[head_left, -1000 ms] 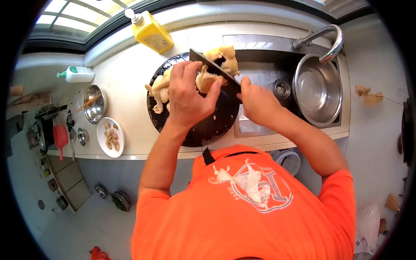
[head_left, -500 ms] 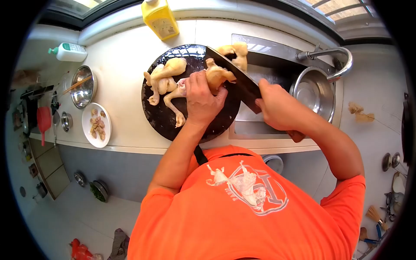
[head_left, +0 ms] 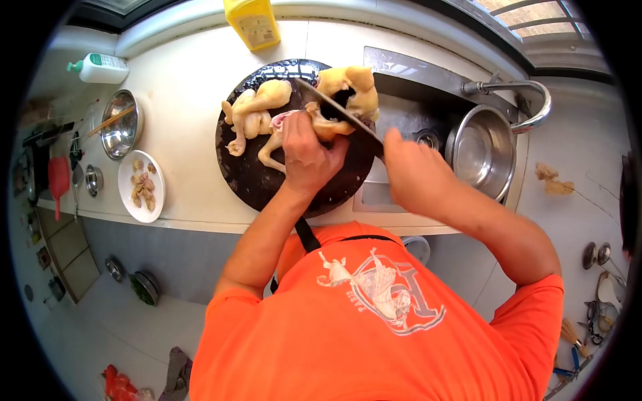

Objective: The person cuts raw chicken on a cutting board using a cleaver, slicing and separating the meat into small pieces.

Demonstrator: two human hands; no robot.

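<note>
On a round dark chopping board [head_left: 244,175] lie pieces of pale yellow chicken. My left hand [head_left: 309,155] is closed around a chicken piece [head_left: 328,127], with a thin chicken leg [head_left: 269,155] poking out on its left side. My right hand [head_left: 418,168] grips a cleaver; its handle is covered by the fingers. The cleaver's blade [head_left: 361,134] slants across the chicken piece just beyond my left fingers; whether it cuts in, I cannot tell. Another chicken portion [head_left: 259,107] rests at the board's left, and a larger one [head_left: 361,87] at the far right edge.
Right of the board is a sink with a metal pot [head_left: 483,150] under a curved faucet [head_left: 535,107]. A plate [head_left: 157,207] of small pieces and a steel bowl [head_left: 127,137] with chopsticks stand left. A yellow jug [head_left: 254,25] is behind the board.
The cleaver and my right hand have shifted left, and the blade now shows as a thinner strip over the chicken. My left hand keeps its hold. The view has shifted slightly.
</note>
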